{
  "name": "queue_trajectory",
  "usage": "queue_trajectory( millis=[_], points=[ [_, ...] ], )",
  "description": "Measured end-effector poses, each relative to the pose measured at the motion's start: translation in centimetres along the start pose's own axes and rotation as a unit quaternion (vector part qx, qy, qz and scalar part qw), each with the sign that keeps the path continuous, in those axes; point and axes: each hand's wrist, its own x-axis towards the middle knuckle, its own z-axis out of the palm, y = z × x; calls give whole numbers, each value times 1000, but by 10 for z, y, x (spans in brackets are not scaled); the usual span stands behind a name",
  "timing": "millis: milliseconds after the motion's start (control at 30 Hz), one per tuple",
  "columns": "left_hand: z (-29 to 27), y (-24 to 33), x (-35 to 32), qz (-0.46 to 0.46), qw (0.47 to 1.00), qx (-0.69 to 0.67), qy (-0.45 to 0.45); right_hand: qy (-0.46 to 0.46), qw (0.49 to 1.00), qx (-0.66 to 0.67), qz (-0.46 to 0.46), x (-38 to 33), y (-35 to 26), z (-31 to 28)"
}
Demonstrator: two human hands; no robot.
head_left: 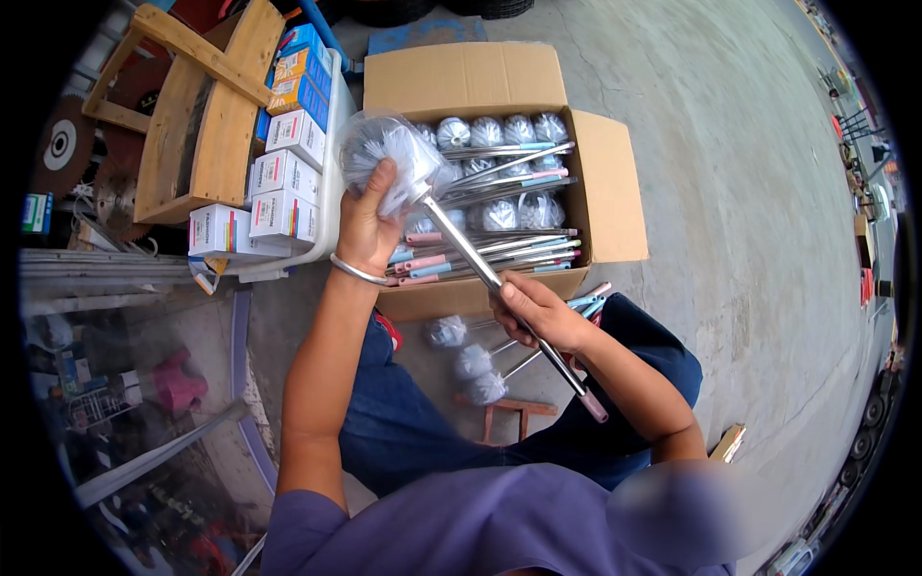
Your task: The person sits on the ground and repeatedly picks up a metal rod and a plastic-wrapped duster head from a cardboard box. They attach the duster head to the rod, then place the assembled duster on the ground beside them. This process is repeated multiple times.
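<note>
A long toilet brush point(463, 244) slants across the middle, with a round pale head in clear plastic, a shiny metal handle and a pink tip. My left hand point(369, 223) is closed round the wrapped head, thumb up along the bristles. Lower down, my right hand point(538, 313) grips the metal handle. Behind it stands an open cardboard box point(617, 197), holding several similar brushes point(499, 215) in rows, with wrapped heads and pink or blue handle ends. A few more brushes point(473, 362) lie between my legs.
White cartons point(284, 213) and blue-orange boxes point(302, 69) fill a white tub point(336, 182) left of the cardboard box. Beside it are a wooden crate point(226, 125) and round saw blades point(65, 144). A small wooden stool point(523, 408) is below me. Concrete floor point(730, 240) extends right.
</note>
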Motion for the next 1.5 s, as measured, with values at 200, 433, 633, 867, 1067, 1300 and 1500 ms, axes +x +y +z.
queue_trajectory(
  millis=[200, 433, 633, 867, 1067, 1300, 1500],
  points=[
    [9, -6, -4, -11, 999, -38, -11, -73, 984, 109, 121, -2, -4, -2],
    [15, -6, -2, 37, 999, 38, -2, 48, 995, -81, -37, 3, 12, 0],
    [9, -7, -4, -13, 996, -64, -66, -170, 945, 208, 188, -9, -6, -8],
    [28, -4, -5, 29, 999, 6, -16, 267, 821, -472, -176, 9, 15, -2],
    [19, -5, -9, -35, 995, -74, -58, -109, 986, 89, 94, -3, 2, -5],
    [18, -3, -7, -39, 995, -63, -64, -217, 919, 290, 159, 1, 1, -2],
    [28, -5, -12, 28, 999, 27, -28, -29, 999, 1, 19, 5, 4, 5]
  ],
)
